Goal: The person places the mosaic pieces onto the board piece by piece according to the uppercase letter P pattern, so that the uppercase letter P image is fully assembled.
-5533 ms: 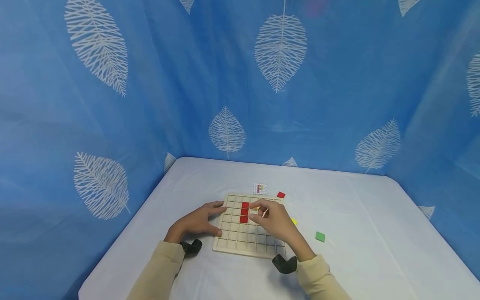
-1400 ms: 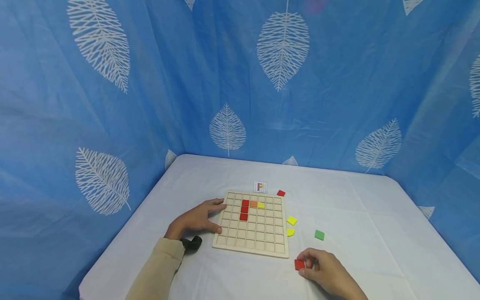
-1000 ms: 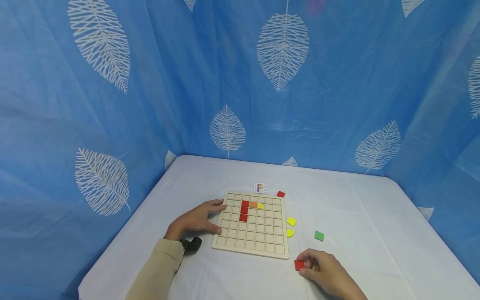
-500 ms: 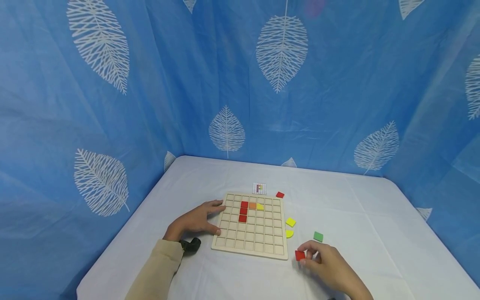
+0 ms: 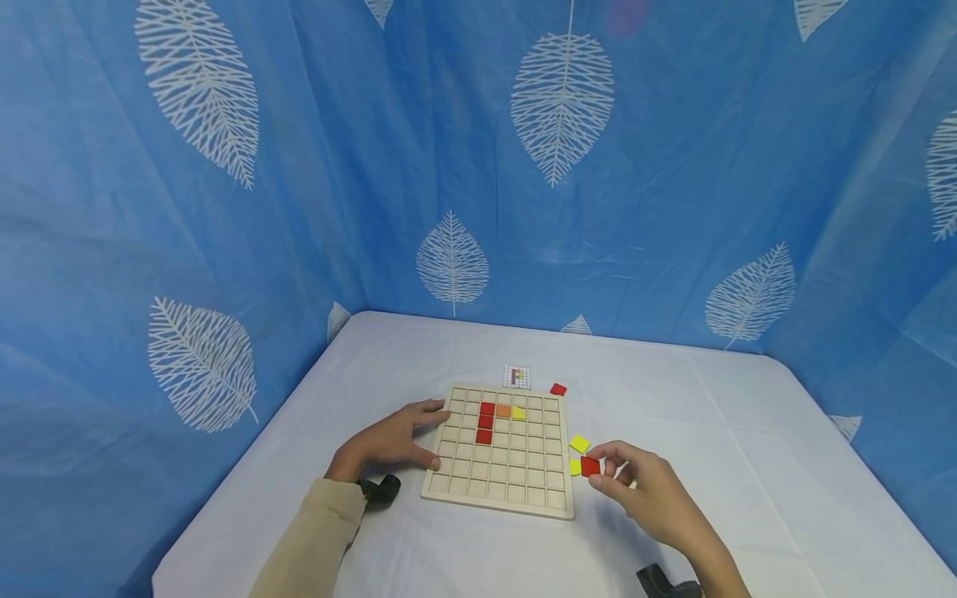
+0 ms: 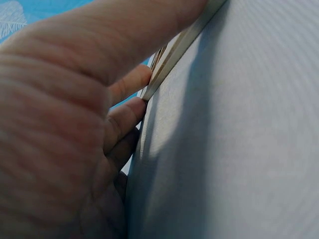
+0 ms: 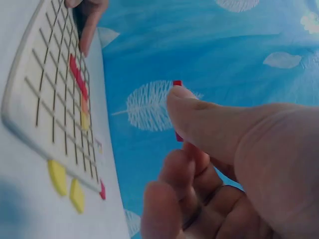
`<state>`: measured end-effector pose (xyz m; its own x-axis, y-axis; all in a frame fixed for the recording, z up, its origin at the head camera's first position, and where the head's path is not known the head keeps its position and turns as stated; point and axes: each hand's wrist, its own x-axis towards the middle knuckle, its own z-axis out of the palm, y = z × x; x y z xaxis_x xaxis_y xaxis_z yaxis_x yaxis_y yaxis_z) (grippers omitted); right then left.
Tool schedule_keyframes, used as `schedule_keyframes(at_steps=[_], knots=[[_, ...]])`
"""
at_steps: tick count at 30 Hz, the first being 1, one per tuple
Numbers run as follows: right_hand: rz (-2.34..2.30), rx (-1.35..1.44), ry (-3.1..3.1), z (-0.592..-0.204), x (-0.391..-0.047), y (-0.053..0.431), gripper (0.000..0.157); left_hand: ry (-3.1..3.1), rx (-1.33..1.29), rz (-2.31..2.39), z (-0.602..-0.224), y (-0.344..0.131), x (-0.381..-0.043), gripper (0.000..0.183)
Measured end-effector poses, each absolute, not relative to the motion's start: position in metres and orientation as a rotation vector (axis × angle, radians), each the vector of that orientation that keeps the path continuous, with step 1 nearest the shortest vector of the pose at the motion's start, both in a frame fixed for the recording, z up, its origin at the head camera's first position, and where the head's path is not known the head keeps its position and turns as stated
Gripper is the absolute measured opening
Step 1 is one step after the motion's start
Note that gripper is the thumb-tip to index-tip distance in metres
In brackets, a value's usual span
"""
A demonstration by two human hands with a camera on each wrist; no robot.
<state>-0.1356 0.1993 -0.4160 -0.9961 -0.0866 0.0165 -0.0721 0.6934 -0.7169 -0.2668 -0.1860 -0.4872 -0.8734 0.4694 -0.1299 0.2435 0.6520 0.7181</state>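
My right hand (image 5: 649, 490) pinches a red square tile (image 5: 590, 467) between thumb and fingers, raised off the table beside the board's right edge. In the right wrist view, that tile (image 7: 178, 135) shows edge-on behind the thumb. My left hand (image 5: 392, 436) rests with spread fingers at the left edge of a wooden grid board (image 5: 516, 480); the left wrist view shows fingertips (image 6: 135, 105) touching the board's side. Set in the board are red tiles (image 5: 486, 422) in a column, an orange tile (image 5: 503, 411) and a yellow round-edged tile (image 5: 519, 414).
Right of the board lie a yellow square tile (image 5: 579, 443) and a yellow rounded tile (image 5: 575, 468), partly covered by the held tile. Past the far edge are a small pattern card (image 5: 517, 377) and another red tile (image 5: 558, 389). A blue leaf-print curtain (image 5: 553, 249) surrounds the white table.
Orange and yellow tiles now sit in the board. My right hand picked the red tile off the table and moved it up and away from me, now hiding the green tile. The left hand stays put.
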Motion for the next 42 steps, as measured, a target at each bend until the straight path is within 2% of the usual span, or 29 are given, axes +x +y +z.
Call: schedule_keyframes(at_steps=[14, 24, 42], knots=[[-1.546, -0.328, 2.738, -0.408, -0.162, 0.169, 0.030, 2.576, 0.584, 1.034, -0.489, -0.187, -0.268, 0.096], [-1.618, -0.399, 2.675, -0.405, -0.181, 0.137, 0.029, 2.576, 0.586, 1.036, -0.487, -0.187, -0.266, 0.096], [-1.724, -0.321, 2.597, -0.430, -0.208, 0.103, 0.028, 2.563, 0.612, 1.036, -0.487, -0.188, -0.267, 0.095]])
